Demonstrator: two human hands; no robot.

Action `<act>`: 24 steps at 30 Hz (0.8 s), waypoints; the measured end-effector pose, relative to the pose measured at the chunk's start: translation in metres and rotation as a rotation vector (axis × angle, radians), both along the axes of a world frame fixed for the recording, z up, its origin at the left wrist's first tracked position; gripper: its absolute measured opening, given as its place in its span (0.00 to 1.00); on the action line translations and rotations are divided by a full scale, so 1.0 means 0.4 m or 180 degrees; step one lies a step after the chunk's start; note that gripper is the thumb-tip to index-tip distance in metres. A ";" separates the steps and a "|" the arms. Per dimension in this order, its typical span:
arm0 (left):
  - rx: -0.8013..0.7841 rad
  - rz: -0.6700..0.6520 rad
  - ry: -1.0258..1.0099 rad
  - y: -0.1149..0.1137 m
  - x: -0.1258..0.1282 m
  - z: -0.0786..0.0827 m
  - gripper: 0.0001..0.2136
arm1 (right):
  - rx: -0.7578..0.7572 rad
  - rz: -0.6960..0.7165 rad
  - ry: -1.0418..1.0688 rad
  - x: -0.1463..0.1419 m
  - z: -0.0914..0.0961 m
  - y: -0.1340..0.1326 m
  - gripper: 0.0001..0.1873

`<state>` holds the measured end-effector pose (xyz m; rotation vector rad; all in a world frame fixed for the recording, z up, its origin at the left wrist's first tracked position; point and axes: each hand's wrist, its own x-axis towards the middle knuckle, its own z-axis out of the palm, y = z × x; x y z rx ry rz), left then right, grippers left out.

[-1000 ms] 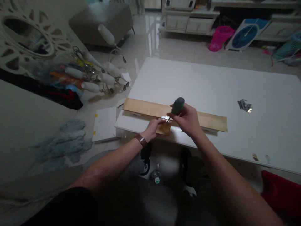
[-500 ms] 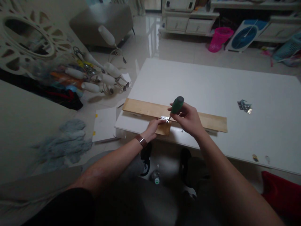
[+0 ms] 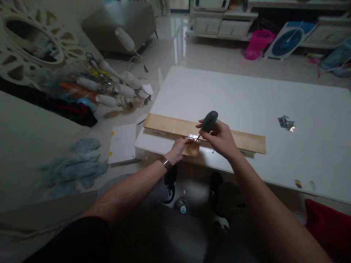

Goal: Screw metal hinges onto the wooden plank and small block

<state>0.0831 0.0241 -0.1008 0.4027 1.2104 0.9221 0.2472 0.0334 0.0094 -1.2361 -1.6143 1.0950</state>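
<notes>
Screwdriver (image 3: pixel 210 121), fingers of the right hand (image 3: pixel 221 138) closed round it, slants at the hinge (image 3: pixel 193 136) by the near bench (image 3: pixel 233 87) edge; so tilted, it could skid into the left hand (image 3: pixel 177 148), its fingers' grip unclear.

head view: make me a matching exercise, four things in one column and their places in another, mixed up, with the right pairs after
Things
1. screwdriver
2. brown strap
3. pink basket
4. metal plate

Places
A. beside the fan
B. by the screwdriver's tip
C. on the wrist of the left hand
D. in the right hand

Pairs: 1-D, 2-C, 3-A, 4-B
</notes>
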 end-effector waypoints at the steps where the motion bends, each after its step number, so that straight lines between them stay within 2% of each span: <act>1: 0.0007 0.0008 -0.0018 0.000 0.000 -0.002 0.19 | -0.0005 0.0088 0.0001 0.001 0.002 0.000 0.17; 4: 0.0044 0.0044 -0.0021 0.001 -0.001 -0.008 0.18 | 0.0071 0.0200 -0.0029 0.000 0.001 -0.002 0.14; 11: 0.0063 0.0011 -0.0027 0.003 -0.004 -0.007 0.19 | 0.0402 -0.0226 -0.0217 -0.014 -0.010 -0.001 0.09; 19: 0.0061 0.0056 0.0043 0.000 -0.003 -0.008 0.17 | 0.0212 0.0053 -0.0109 0.002 -0.003 0.000 0.11; 24: 0.0148 -0.0019 0.0094 0.001 -0.006 -0.006 0.17 | 0.0462 -0.0302 -0.0285 -0.008 -0.010 -0.001 0.09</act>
